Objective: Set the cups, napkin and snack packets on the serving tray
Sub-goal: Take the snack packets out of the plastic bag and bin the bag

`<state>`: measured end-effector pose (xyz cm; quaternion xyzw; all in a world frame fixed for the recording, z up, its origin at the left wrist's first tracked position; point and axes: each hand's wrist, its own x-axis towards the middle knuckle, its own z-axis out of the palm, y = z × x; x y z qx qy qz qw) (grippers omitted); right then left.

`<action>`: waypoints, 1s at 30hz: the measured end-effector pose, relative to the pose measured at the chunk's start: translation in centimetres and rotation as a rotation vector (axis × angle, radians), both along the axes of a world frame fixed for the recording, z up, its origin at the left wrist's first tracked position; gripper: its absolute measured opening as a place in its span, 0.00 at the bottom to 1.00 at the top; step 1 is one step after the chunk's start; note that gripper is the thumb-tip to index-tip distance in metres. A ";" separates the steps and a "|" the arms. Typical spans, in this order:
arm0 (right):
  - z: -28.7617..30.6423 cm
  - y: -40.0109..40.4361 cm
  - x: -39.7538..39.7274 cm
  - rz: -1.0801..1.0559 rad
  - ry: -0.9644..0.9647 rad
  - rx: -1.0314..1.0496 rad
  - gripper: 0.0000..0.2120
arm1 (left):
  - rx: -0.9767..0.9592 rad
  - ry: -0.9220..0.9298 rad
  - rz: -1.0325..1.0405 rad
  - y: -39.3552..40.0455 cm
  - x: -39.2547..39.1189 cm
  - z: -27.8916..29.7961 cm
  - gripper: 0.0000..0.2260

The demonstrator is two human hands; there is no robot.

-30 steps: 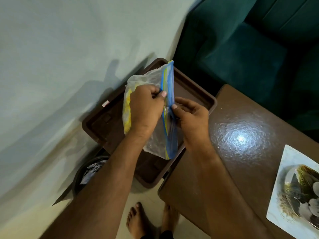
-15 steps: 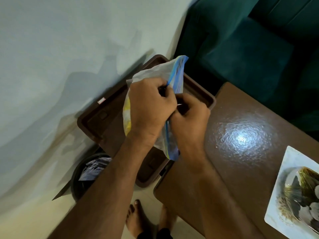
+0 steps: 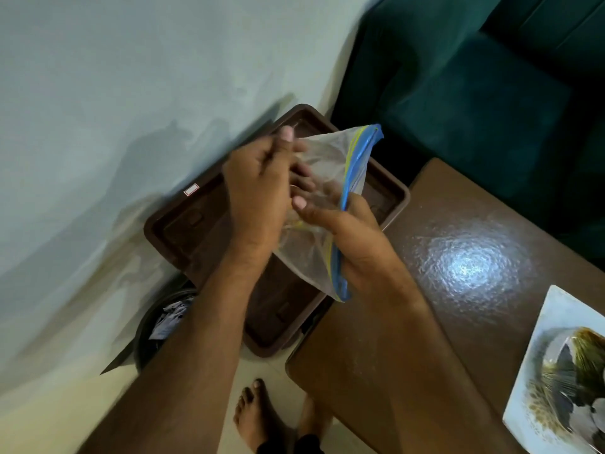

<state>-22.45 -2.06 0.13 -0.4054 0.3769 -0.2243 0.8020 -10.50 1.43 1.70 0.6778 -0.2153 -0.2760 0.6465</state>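
Gripping a clear zip bag [image 3: 330, 165] above the brown tray [image 3: 183, 231], both hands' fingers [image 3: 299, 203] blur, hiding its contents.

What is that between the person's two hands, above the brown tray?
In the head view, a clear plastic zip bag with a blue seal strip sits between the left hand and right hand, over the brown tray.

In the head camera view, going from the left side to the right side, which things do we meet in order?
Pale wall → dark round bin → brown plastic serving tray → clear zip bag with blue strip → glossy brown table → white square plate.
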 end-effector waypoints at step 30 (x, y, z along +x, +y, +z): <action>-3.3 -2.1 0.9 -0.298 0.488 0.095 0.23 | 0.319 -0.153 0.201 0.2 6.2 3.4 0.15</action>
